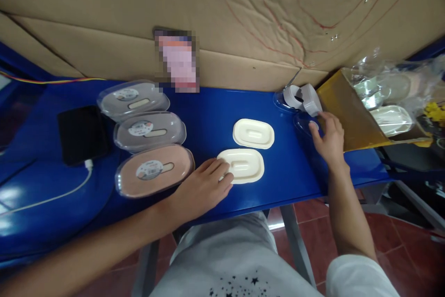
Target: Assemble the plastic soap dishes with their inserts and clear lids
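Observation:
Two cream oval plastic lids lie on the blue table, one behind the other. My left hand [208,183] has its curled fingers on the left end of the nearer lid [246,167]. The farther lid [253,133] lies just behind it, untouched. At the right, my right hand [330,142] is open, thumb and fingers apart, over a dark strip with a small round white spot, possibly a sticker. Beyond its fingertips stand two white rolls [310,100]; what is wound on them is hard to make out.
Three lidded oval containers with round labels, two grey and one peach [155,172], line the left. A black tablet [82,135] with a white cable lies beyond them. A pixelated phone-like object [181,63] leans against the cardboard wall. An open cardboard box [351,121] holds plastic-wrapped items.

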Demonstrator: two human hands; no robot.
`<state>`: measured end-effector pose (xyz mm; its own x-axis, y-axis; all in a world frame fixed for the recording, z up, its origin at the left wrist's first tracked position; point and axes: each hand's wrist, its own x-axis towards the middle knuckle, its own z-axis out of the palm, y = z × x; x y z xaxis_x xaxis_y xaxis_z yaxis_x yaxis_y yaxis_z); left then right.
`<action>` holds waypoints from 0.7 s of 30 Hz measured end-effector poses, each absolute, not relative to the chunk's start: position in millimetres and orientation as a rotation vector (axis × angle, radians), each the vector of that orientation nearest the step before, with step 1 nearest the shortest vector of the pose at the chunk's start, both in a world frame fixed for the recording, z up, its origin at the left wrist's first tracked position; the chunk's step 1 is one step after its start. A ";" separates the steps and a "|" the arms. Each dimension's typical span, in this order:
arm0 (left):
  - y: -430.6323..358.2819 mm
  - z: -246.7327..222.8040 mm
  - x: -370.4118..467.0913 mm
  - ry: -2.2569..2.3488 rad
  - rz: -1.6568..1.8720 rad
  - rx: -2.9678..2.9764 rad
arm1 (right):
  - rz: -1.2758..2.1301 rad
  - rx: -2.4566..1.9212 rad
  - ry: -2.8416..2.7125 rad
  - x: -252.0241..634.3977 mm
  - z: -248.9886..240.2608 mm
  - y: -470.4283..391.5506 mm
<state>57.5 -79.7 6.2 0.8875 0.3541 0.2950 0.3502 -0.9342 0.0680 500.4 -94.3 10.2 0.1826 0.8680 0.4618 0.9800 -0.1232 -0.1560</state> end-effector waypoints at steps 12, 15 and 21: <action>-79.3 6.1 57.3 0.277 0.491 2.974 | -0.317 -1.873 -1.570 498.8 13.2 -82.2; -77.9 6.3 55.1 0.354 0.518 2.951 | -0.083 -1.680 -1.720 456.3 14.5 -135.9; -78.2 7.9 56.3 0.577 0.689 2.924 | 0.347 -1.357 -2.077 371.7 6.1 -182.9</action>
